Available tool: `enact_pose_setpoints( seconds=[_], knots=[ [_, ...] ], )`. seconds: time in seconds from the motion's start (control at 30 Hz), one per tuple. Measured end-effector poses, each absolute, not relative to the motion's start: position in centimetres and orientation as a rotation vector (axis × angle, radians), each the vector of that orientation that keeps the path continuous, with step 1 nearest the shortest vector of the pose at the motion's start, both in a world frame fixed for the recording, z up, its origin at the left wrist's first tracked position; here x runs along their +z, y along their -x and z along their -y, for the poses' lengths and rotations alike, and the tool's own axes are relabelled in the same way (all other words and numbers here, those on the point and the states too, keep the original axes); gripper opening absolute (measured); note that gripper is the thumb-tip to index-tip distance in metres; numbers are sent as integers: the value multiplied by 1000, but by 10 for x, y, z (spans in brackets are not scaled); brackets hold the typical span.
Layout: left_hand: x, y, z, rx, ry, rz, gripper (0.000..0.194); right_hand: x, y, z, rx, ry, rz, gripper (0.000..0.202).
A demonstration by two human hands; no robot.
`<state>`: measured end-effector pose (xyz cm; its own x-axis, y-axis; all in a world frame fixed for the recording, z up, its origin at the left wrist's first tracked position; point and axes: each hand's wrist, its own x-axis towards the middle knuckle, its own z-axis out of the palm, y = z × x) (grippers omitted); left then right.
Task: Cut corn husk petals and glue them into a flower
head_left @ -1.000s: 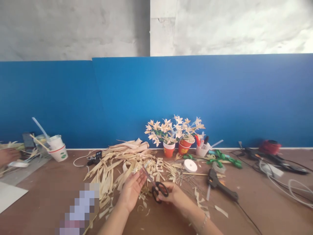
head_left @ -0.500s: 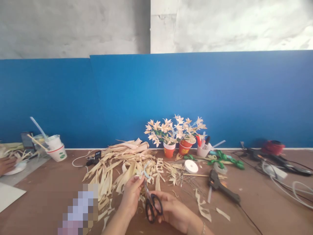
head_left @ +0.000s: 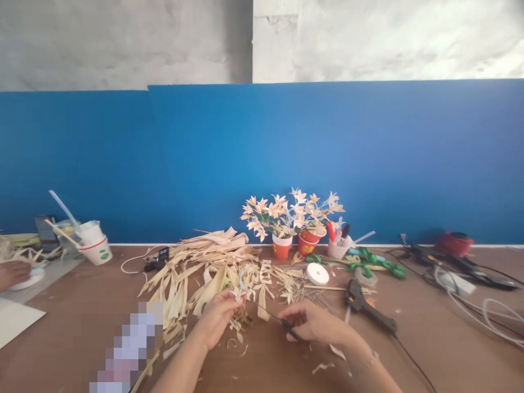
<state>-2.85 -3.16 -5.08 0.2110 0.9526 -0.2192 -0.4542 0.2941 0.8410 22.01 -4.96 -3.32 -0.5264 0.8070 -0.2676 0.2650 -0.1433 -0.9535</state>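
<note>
My left hand (head_left: 216,319) is closed, its fingertips pinching a small pale husk flower (head_left: 238,295). A curved light-blue stem (head_left: 244,277) rises just above the fingertips; whether it joins the flower is hard to tell. To the right, my right hand (head_left: 317,325) grips black-handled scissors (head_left: 291,329), whose thin blades point left and stand apart from the flower. Beneath and behind my left hand spreads a heap of dried corn husks (head_left: 204,262). Small trimmed scraps (head_left: 237,325) lie on the brown table between my hands.
Two red cups (head_left: 282,249) of husk flowers stand at the back. Near them are a white roll (head_left: 317,274) and green ribbon (head_left: 372,262). A glue gun (head_left: 370,308) with its cord lies right, beyond it tangled cables (head_left: 450,284). Another person's hand (head_left: 14,274) shows far left.
My right hand has drawn the scissors away from the flower, rightward, and turned them lower. My left hand keeps its pinch on the flower, almost in place.
</note>
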Motion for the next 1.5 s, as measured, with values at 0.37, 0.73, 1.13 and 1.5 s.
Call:
enact_pose_setpoints(
  seconds=[0.37,0.73,1.13,1.5],
  knots=[
    [-58,31,33,931,-996,-1000,13,-32,-220,56,1471,1372,1985,39],
    [-61,33,32,910,-1066,-1002,9,-27,-229,55,1403,1395,2037,37],
    [-66,33,33,888,-1245,-1024,8,-27,-217,57,1310,1421,2153,38],
    [-57,29,31,751,-1226,-1126,12,-15,-220,62,1245,1438,2251,33]
  ],
)
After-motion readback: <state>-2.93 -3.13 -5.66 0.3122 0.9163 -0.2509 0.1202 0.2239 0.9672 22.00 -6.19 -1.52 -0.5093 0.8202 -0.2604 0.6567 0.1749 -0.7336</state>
